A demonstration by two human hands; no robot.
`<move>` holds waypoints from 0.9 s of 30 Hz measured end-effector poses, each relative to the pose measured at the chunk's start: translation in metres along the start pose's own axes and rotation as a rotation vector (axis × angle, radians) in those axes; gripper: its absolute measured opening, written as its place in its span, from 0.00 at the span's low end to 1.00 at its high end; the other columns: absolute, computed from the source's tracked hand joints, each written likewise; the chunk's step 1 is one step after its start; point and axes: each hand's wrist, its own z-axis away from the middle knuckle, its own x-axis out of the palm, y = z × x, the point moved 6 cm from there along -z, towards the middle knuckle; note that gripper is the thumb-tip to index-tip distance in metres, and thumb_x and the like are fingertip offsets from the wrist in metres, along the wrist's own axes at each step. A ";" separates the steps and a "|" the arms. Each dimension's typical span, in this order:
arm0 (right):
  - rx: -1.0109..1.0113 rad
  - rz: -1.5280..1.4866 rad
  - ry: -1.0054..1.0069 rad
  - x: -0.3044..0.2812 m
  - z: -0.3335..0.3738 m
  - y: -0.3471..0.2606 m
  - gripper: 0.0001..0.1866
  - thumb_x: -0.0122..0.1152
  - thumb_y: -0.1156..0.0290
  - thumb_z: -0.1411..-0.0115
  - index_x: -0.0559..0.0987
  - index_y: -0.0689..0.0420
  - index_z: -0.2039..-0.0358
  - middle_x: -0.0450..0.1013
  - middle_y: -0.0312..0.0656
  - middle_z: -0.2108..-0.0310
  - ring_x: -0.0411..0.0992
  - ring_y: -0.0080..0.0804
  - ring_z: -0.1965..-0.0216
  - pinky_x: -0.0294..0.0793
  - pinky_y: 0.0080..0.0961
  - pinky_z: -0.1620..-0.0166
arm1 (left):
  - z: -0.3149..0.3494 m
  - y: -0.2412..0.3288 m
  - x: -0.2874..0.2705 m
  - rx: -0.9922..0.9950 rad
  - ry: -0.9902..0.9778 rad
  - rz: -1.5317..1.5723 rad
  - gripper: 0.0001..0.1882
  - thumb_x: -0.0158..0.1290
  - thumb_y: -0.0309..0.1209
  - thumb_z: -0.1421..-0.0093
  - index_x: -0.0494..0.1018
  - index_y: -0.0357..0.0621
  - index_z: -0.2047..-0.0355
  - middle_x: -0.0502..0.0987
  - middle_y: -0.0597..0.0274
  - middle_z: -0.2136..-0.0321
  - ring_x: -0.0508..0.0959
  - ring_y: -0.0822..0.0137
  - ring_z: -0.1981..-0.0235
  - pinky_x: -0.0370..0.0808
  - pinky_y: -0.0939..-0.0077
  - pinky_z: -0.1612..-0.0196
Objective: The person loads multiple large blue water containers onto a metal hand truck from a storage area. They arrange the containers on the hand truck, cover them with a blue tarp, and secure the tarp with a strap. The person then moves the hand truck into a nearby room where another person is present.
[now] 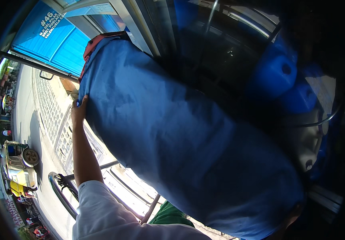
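A blue bundle (180, 136) blocks the middle, its left edge gripped by the left hand (79, 109); whether the right hand (294, 215) grips is unclear. Blue jugs (274, 74) sit far right, a vehicle (21, 166) left.

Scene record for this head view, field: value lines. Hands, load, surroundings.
load: large blue fabric bundle, slanting from upper left to lower right
trim: red fabric at its upper end
left hand: left hand at the bundle's left edge, thumb showing; grip closure unclear
right hand: right hand at the bundle's lower right end, mostly hidden in shadow; grip unclear
right side: blue plastic containers in a dark area
upper left: bright blue panel
far left: wheeled vehicle on a sunlit street
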 end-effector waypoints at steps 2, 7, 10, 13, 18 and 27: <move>0.161 0.045 -0.052 -0.004 -0.011 -0.010 0.20 0.40 0.67 0.28 0.76 0.65 0.48 0.72 0.58 0.46 0.71 0.51 0.46 0.69 0.41 0.41 | 0.005 -0.009 0.002 0.071 0.045 0.207 0.41 0.59 0.59 0.47 0.69 0.44 0.42 0.72 0.42 0.45 0.71 0.44 0.43 0.64 0.53 0.39; 0.150 -0.217 -0.105 -0.008 -0.069 -0.029 0.21 0.40 0.65 0.28 0.76 0.66 0.48 0.71 0.58 0.46 0.70 0.51 0.45 0.67 0.40 0.39 | -0.008 0.030 0.023 0.371 0.128 -0.171 0.35 0.61 0.49 0.48 0.69 0.46 0.43 0.71 0.49 0.44 0.66 0.50 0.39 0.61 0.54 0.38; 0.241 -0.337 -0.104 0.007 -0.086 -0.016 0.20 0.46 0.61 0.31 0.77 0.65 0.51 0.74 0.58 0.53 0.72 0.52 0.51 0.71 0.42 0.46 | -0.009 0.049 0.019 0.454 0.163 -0.275 0.33 0.61 0.46 0.48 0.70 0.45 0.45 0.74 0.51 0.47 0.71 0.49 0.43 0.65 0.55 0.41; 0.273 -0.443 -0.087 0.029 -0.096 -0.001 0.21 0.53 0.57 0.34 0.78 0.63 0.54 0.76 0.57 0.60 0.75 0.54 0.57 0.75 0.44 0.53 | 0.004 0.056 0.012 0.536 0.139 -0.012 0.28 0.61 0.42 0.47 0.73 0.45 0.48 0.77 0.49 0.52 0.75 0.49 0.49 0.70 0.57 0.46; 0.275 -0.460 -0.046 0.048 -0.097 0.015 0.23 0.50 0.55 0.34 0.77 0.64 0.53 0.76 0.57 0.58 0.74 0.54 0.55 0.74 0.44 0.51 | 0.033 0.068 0.019 0.611 0.232 0.139 0.18 0.60 0.36 0.46 0.75 0.42 0.57 0.79 0.47 0.60 0.78 0.49 0.56 0.73 0.62 0.51; 0.259 -0.416 -0.024 0.042 -0.090 0.009 0.27 0.45 0.51 0.33 0.76 0.65 0.51 0.74 0.57 0.55 0.73 0.53 0.53 0.72 0.44 0.49 | 0.062 0.041 0.066 -0.142 -0.649 0.821 0.41 0.65 0.47 0.46 0.63 0.36 0.39 0.73 0.48 0.46 0.76 0.56 0.48 0.71 0.64 0.42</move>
